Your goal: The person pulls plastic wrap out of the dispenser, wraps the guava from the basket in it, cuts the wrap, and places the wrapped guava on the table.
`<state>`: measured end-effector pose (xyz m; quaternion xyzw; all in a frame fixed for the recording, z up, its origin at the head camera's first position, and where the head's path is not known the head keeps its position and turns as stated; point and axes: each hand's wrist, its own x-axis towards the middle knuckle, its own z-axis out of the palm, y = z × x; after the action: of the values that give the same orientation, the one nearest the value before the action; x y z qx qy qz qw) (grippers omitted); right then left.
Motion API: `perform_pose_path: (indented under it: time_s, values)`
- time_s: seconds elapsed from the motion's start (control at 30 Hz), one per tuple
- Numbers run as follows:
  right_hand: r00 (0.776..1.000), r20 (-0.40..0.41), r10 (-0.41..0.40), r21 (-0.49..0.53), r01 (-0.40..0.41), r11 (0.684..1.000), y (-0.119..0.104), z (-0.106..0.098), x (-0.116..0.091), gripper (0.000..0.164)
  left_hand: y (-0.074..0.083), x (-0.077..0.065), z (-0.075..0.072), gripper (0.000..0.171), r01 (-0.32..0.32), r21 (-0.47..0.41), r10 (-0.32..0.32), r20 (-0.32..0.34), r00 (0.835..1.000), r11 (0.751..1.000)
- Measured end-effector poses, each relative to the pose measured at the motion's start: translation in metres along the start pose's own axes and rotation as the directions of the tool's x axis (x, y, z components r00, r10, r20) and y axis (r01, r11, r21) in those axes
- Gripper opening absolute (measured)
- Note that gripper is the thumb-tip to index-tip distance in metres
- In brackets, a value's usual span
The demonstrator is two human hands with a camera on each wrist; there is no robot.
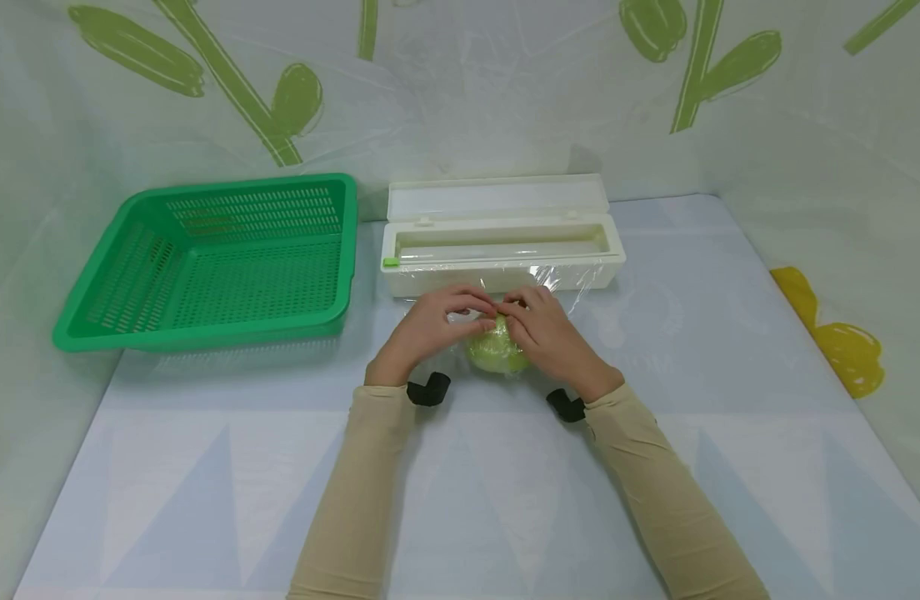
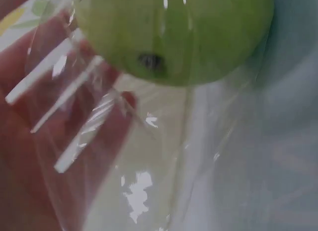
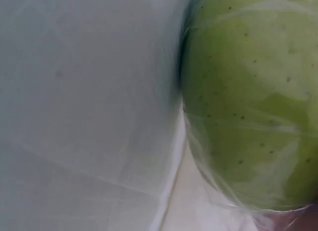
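A round green fruit (image 1: 497, 348) with small dark specks rests on the table, wrapped in clear cling film (image 2: 136, 191). Its exact kind is hard to tell. My left hand (image 1: 437, 325) is at the fruit's left, thumb and fingers curved toward its top and pinching the film. From the right, my right hand (image 1: 550, 333) lies against the fruit (image 3: 253, 107), its fingers bent on the film close to the left fingertips. In the left wrist view, the left fingers (image 2: 107, 121) show behind loose, shiny film under the fruit (image 2: 174, 37). The right fingers are mostly hidden in the right wrist view.
Behind the hands stands a white cling film dispenser (image 1: 505, 277), lid (image 1: 497, 198) raised, with a roll inside; film stretches from its front toward the fruit. A green slotted basket (image 1: 205, 337) is at the left. Black wrist mounts (image 1: 430, 389) sit at both cuffs.
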<state>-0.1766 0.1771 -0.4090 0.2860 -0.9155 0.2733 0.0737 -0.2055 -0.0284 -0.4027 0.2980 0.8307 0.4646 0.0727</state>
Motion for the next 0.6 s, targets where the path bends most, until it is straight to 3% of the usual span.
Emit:
perform_pose_path:
  time_s: [0.1,0.23,0.43,0.6]
  values:
    - [1.000,-0.016,0.004,-0.007,-0.005,1.000,0.0006,-0.0004,0.0008,0.033,0.0019,-0.0013,-0.0017,0.034,0.055,-0.032,-0.052,0.096,0.994,0.998]
    - [0.999,-0.028,0.035,0.000,-0.035,0.999,-0.0017,-0.0004,0.0016,0.029,0.0022,-0.0027,-0.0035,0.050,0.105,-0.026,-0.100,0.161,0.982,0.994]
    - [0.990,-0.104,0.094,0.017,-0.093,0.996,-0.0037,0.0009,0.0023,0.029,0.0035,-0.0011,-0.0019,0.067,0.134,-0.012,-0.128,0.211,0.969,0.991]
    - [0.978,-0.206,0.036,-0.035,-0.044,0.998,-0.0026,0.0009,0.0021,0.026,0.0036,-0.0004,-0.0008,0.068,0.171,-0.004,-0.167,0.206,0.964,0.985]
